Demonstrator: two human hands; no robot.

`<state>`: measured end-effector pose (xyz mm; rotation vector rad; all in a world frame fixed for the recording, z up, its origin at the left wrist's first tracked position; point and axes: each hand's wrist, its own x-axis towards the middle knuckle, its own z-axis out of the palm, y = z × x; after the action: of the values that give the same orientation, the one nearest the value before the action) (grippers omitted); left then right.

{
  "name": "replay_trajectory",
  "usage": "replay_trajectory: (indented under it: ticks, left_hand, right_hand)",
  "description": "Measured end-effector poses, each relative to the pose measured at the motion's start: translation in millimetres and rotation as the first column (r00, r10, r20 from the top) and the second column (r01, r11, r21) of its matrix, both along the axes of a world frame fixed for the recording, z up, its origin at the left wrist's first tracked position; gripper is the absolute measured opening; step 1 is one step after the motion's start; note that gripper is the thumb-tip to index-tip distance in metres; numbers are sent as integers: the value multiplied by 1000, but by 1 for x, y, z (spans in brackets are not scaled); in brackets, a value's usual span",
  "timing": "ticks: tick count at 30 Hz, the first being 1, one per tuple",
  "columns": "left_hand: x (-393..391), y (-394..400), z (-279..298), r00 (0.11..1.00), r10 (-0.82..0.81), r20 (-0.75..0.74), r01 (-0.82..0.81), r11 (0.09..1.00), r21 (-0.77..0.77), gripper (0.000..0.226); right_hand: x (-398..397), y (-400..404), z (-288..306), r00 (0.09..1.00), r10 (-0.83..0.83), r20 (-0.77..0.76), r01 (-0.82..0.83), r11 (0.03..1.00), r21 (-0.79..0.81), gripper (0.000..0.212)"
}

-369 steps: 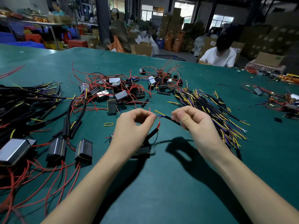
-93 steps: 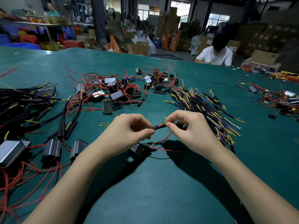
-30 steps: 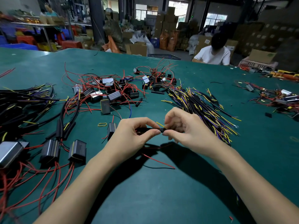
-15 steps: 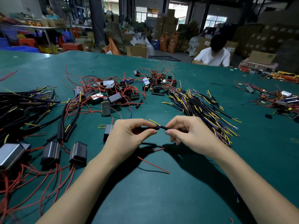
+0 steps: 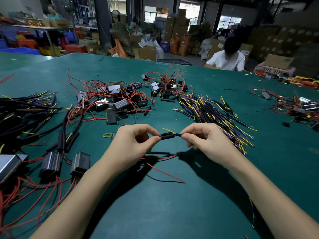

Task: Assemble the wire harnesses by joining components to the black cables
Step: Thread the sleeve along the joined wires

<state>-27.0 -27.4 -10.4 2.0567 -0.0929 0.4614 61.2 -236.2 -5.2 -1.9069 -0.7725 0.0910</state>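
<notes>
Hands (image 5: 131, 144) (image 5: 207, 142) apart slightly, apparently pinching black cable (image 5: 168, 135)

Almost nothing can be read here. A cardboard box (image 5: 217, 47) on the floor beyond the far edge of the desk bears a small white label with what looks like "15", though it is too small to be sure. Print elsewhere is blurred.

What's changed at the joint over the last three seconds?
The red wire end pinched between the hands then is now out of sight; a black sleeve spans the gap, with a yellow wire sticking out. The left hand and right hand hold either end as before. The piles on the table look unchanged.
</notes>
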Motion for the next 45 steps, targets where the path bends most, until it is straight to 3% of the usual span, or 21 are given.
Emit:
replay_trajectory:
  ticks: [4, 6, 8, 11, 14, 17, 22, 24, 29, 33, 37, 40, 42, 45]
  left_hand:
    - [0, 0, 2, 1000, 18, 3, -19, 1000, 22, 6]
    - [-2, 0, 6, 999, 34, 27, -34, 999, 26, 1]
    - [-4, 2, 10, 996, 70, 49, -73, 995, 71, 15]
    - [-9, 5, 15, 995, 54, -85, -36, 978, 205, 37]
    - [-10, 3, 15, 977, 61, -204, 20, 927, 373, 30]
    - [-8, 6, 15, 982, 110, -155, -28, 888, 458, 16]
    - [-6, 18, 11, 958, 233, -166, -79, 772, 631, 19]
    - [-6, 18, 13, 961, 230, -156, -88, 784, 615, 20]
    - [-13, 10, 34, 970, 240, 51, -231, 821, 522, 14]
    - [-26, 12, 73, 939, 256, 232, -345, 682, 645, 31]
    - [-52, 32, 109, 906, 191, 378, -423, 432, 796, 46]
    - [-76, 55, 120, 916, 227, 330, -379, 223, 898, 48]
    - [-90, 67, 120, 909, 320, 268, -316, 111, 942, 51]
    - [-105, 75, 108, 867, 474, 153, -203, 57, 977, 47]
  right_hand:
    - [-1, 3, 0, 997, -37, 69, 39, 999, -28, 13]
    - [-2, 4, 3, 979, -77, 188, 89, 995, -53, 15]
    - [-5, 3, 7, 947, -109, 302, 133, 989, -61, 15]
    - [-7, 1, 12, 900, -142, 412, 185, 981, -66, 8]
    - [-10, 2, 18, 819, -129, 558, 221, 970, -99, 3]
    - [-13, 7, 25, 729, -117, 675, 249, 963, -103, 2]
    - [-16, 19, 42, 592, -129, 796, 331, 939, -94, 2]
    - [-13, 22, 52, 526, -114, 843, 362, 927, -101, 2]
    - [5, 25, 76, 429, -9, 903, 459, 863, -209, 8]
    - [18, 37, 79, 448, 56, 892, 525, 792, -313, 20]
    - [10, 68, 83, 435, 9, 900, 362, 914, -184, 18]
    - [0, 99, 91, 390, 18, 920, 283, 949, -139, 17]
    - [-5, 121, 93, 389, 97, 916, 213, 958, -192, 15]
    - [-11, 160, 88, 434, 328, 839, 112, 905, -411, 29]
